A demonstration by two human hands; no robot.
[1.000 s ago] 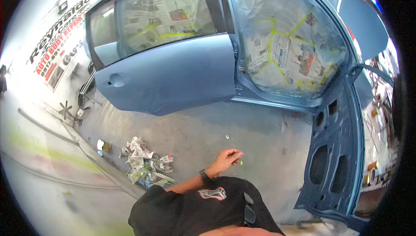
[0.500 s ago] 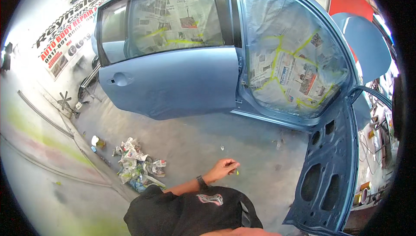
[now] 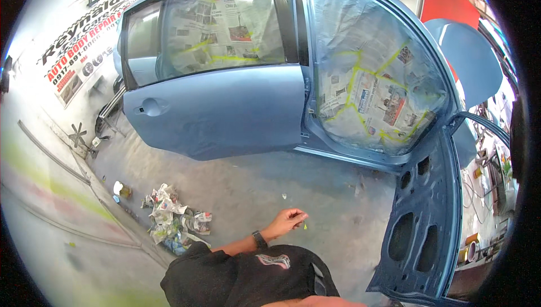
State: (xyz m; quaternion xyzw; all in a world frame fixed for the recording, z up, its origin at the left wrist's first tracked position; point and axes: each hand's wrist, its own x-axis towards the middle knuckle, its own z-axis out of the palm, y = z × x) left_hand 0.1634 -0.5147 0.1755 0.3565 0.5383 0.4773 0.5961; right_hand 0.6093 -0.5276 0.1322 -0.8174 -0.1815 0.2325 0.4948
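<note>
My left hand (image 3: 286, 222), with a dark watch at the wrist, is held in front of my black shirt. Its fingers are closed in a pinch, and a small yellow-green scrap (image 3: 305, 226), coloured like the masking tape on the car, hangs below the fingertips. Of my right arm (image 3: 313, 302) only a strip of skin shows at the lower edge; its fingers are hidden. Ahead stands a blue car with its rear door (image 3: 225, 110) shut. Taped newspaper and plastic film (image 3: 383, 96) cover the front door opening, and masked paper (image 3: 220, 28) shows behind the rear window.
The front door (image 3: 417, 228) stands wide open on my right, its inner panel bare. Crumpled newspaper (image 3: 169, 211) lies on the floor at left, near a small white-topped container (image 3: 122, 188). A paint-stained wall (image 3: 62, 211) runs along the left. Cans and clutter (image 3: 469, 252) stand at far right.
The view has shifted slightly, so the car and floor things sit a little further left. My left hand keeps its pinch on the scrap at nearly the same place.
</note>
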